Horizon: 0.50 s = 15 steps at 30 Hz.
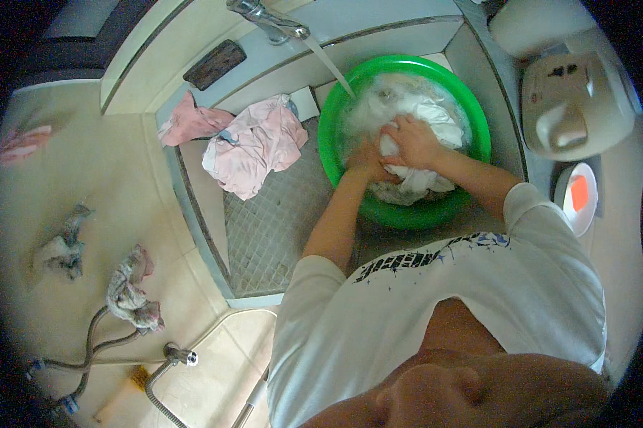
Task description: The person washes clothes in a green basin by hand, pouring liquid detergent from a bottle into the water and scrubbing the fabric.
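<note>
A round green plastic basin [404,218] stands in the sink, holding foamy water and white wet cloth [438,120]. My left hand [368,159] is in the basin at the near left of the cloth, partly under the suds. My right hand [413,140] lies over the cloth, fingers spread toward my left hand. A bunched white fold sits gripped between the two hands. From the chrome faucet [295,31] a stream of water [327,61] runs into the left side of the basin.
A wet pale pink garment [260,147] lies on the sink's tiled floor [262,235], with pinker cloth [193,123] over the ledge. A dark rectangular object [214,64] rests beside the faucet. At right are a white dish with an orange bar [579,193] and a beige appliance [573,107].
</note>
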Available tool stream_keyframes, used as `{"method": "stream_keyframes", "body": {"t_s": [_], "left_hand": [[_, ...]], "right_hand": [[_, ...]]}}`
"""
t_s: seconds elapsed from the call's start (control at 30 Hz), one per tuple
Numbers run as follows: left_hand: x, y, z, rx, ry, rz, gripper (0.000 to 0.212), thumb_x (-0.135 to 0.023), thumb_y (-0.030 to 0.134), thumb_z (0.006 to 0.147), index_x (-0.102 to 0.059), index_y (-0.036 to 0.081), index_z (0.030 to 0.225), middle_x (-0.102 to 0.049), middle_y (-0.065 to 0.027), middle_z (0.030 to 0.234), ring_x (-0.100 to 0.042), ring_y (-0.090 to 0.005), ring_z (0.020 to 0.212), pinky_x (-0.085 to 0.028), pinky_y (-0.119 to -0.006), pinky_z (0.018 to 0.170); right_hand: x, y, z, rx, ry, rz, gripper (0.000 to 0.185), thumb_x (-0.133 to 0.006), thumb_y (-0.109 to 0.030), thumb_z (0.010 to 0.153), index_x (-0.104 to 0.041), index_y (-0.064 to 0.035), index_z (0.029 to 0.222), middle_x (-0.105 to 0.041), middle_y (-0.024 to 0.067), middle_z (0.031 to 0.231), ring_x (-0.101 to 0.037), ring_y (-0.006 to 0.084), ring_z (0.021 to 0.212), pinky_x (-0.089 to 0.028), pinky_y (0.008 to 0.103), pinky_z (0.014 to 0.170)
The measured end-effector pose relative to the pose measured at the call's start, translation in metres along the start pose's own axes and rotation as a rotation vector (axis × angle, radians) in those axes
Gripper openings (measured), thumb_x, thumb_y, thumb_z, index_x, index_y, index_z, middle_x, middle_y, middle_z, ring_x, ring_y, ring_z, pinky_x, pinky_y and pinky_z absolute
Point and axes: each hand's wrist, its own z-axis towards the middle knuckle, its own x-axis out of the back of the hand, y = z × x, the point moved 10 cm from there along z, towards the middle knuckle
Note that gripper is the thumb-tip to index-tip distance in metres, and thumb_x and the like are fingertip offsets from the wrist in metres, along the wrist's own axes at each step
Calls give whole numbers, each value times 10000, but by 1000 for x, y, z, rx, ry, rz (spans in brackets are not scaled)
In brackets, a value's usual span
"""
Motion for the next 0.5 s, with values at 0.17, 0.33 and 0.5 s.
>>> {"method": "stream_keyframes", "body": {"t_s": [0.17,0.33,0.5], "left_hand": [[-63,-73,55,21,-350,-181,948,-763,547,519,-431,111,1292,-444,-121,1317,-426,-282,1201,-360,-385,992],[-27,-4,65,-240,-460,-107,906,-628,679,589,-458,121,1282,-431,-142,1322,-456,-298,1168,-371,-383,973],[-22,-75,19,76,173,-233,784,-750,486,585,-503,51,1189,-522,-189,1193,-480,-339,1117,-409,-408,924]], "right_hand": [[-58,14,65,-87,-444,210,600,-496,-583,773,-550,-93,1117,-577,162,1096,-528,377,1005,-459,505,776],[-203,164,99,9,-190,447,498,-496,-445,816,-512,-103,1176,-588,169,1079,-546,334,984,-427,443,838],[-141,57,125,-54,-205,626,389,-521,-378,807,-621,-49,986,-617,153,992,-575,284,907,-432,409,809]]}}
